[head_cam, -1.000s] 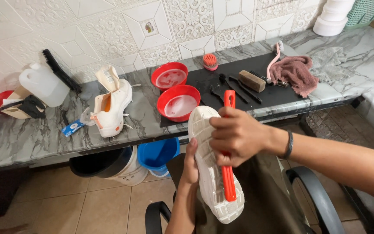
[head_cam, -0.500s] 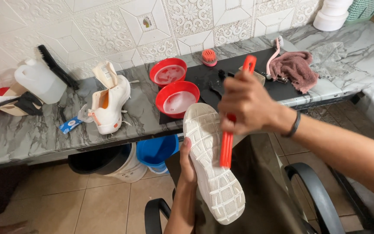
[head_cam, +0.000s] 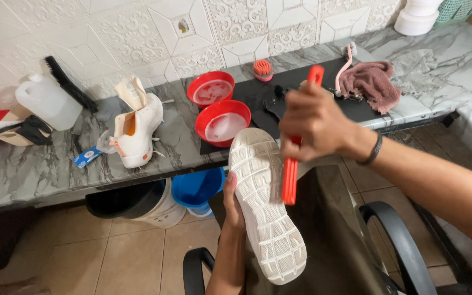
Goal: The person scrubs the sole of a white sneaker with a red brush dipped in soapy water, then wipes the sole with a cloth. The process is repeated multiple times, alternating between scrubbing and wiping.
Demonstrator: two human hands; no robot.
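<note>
My left hand [head_cam: 232, 205] grips a white shoe [head_cam: 263, 213] from below, its ridged sole turned up toward me. My right hand [head_cam: 315, 124] is closed around a long red brush [head_cam: 290, 176], whose lower end lies against the right side of the sole; its upper tip sticks out above my fingers. A black band circles my right wrist. Both hands are over my lap, just in front of the marble counter [head_cam: 39, 175].
On the counter lie a second white shoe [head_cam: 137, 128], two red bowls [head_cam: 223, 121], a black mat [head_cam: 350, 106] with brushes, a maroon cloth [head_cam: 370, 82] and a white jug [head_cam: 47, 102]. A blue bucket [head_cam: 198, 191] and a dark bucket [head_cam: 127, 205] stand below. Black chair arms [head_cam: 394, 240] flank me.
My right hand has drawn the red brush up along the sole, from near the heel toward the toe end. The left hand keeps holding the shoe, tilted slightly differently.
</note>
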